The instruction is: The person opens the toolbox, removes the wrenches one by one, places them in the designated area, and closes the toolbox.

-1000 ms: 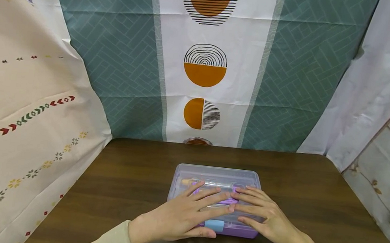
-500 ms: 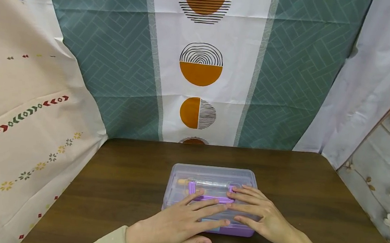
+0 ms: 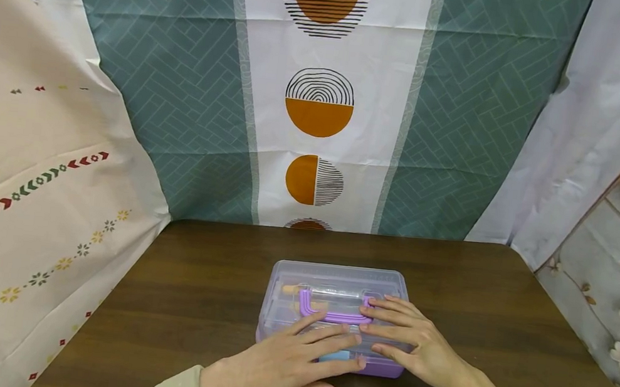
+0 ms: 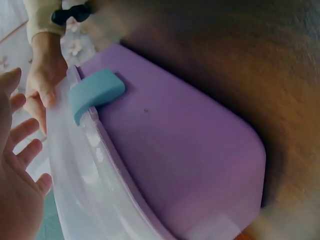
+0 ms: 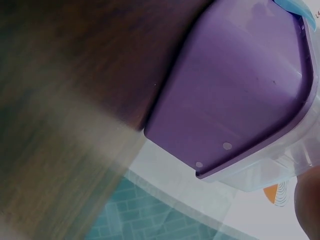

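Note:
A plastic storage box (image 3: 391, 281) with a see-through lid and purple base sits on the table. Its purple handle (image 3: 333, 316) lies folded flat on the lid, and a blue latch (image 4: 97, 90) fastens the front. My left hand (image 3: 289, 363) hovers over the near left part of the box, fingers spread and straight. Over the right side of the lid lies my right hand (image 3: 422, 341), its fingertips right at the handle's right end. Neither hand holds anything. Through the lid some light-orange shapes (image 3: 293, 290) show faintly.
The dark wooden table (image 3: 210, 284) extends around the box. Behind it hangs a teal and white cloth (image 3: 186, 79) with orange circles. A cream patterned cloth (image 3: 35, 158) borders the left, a floral one (image 3: 618, 283) the right.
The left hand has drawn slightly down and toward the near edge, uncovering more of the handle. The right hand stays at the lid's right side. The head view shifted slightly at first.

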A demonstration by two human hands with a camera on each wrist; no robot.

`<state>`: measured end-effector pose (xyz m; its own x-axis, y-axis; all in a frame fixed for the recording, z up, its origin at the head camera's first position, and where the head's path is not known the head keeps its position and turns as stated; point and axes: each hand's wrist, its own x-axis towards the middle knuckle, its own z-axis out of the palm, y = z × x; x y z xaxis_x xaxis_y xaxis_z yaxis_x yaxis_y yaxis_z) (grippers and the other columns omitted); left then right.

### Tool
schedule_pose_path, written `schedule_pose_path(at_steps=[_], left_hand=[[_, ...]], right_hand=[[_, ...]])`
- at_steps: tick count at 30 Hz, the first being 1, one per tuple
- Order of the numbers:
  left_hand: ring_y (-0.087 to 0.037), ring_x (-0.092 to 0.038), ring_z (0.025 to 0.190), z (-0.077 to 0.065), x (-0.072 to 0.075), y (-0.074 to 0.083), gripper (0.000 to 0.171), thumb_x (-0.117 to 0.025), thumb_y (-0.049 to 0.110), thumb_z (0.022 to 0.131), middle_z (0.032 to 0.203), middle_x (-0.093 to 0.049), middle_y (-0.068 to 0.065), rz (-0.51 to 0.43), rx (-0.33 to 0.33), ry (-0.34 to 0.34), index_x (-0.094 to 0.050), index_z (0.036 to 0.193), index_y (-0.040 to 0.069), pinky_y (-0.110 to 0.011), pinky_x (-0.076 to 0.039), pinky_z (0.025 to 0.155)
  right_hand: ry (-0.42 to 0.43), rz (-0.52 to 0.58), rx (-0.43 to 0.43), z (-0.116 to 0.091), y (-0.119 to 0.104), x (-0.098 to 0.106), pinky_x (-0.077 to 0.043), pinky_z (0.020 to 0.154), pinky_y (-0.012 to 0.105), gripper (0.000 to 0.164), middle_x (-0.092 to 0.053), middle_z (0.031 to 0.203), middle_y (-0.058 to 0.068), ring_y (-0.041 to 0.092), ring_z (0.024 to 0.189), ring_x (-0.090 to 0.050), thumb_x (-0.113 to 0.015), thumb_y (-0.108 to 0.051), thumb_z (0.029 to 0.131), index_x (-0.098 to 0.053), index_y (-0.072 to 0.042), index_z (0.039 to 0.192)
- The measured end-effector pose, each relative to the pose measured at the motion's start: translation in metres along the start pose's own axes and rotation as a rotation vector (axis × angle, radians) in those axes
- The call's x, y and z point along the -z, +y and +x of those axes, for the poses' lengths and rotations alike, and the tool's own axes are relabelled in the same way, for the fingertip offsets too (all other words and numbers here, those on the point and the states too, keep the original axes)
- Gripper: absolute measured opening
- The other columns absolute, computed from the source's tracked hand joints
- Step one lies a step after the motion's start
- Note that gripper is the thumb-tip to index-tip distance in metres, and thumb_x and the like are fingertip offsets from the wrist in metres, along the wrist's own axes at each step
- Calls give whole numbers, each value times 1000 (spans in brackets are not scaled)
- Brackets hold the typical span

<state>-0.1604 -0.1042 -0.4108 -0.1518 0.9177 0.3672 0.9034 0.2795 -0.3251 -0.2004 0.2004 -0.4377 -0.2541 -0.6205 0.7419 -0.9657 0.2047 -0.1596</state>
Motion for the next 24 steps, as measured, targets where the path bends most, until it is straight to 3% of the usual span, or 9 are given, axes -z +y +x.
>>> schedule_pose_path(at_steps=[6,16,24], left_hand=[[-20,-27,156,0,-2,6,59,-50,41,110,166,-38,-4,8,-15,3,-36,163,20,-47,-24,126],[-24,-33,154,2,-11,13,68,-71,38,99,160,-46,-5,30,-80,41,-45,158,18,-44,-27,125],[-16,-39,150,1,-15,19,65,-71,36,99,158,-49,-3,38,-108,30,-47,157,17,-39,-27,125]], right_hand=[[-5,-9,-6,1,-1,0,-25,125,33,35,-65,140,13,29,138,-54,-68,-28,102,-72,-13,133],[0,-17,1,1,-1,1,-25,125,34,35,-66,140,14,29,138,-54,-68,-28,102,-72,-12,132],[-12,7,-10,-1,-1,0,-24,125,32,35,-64,142,14,30,138,-53,-69,-26,102,-71,-12,134]])
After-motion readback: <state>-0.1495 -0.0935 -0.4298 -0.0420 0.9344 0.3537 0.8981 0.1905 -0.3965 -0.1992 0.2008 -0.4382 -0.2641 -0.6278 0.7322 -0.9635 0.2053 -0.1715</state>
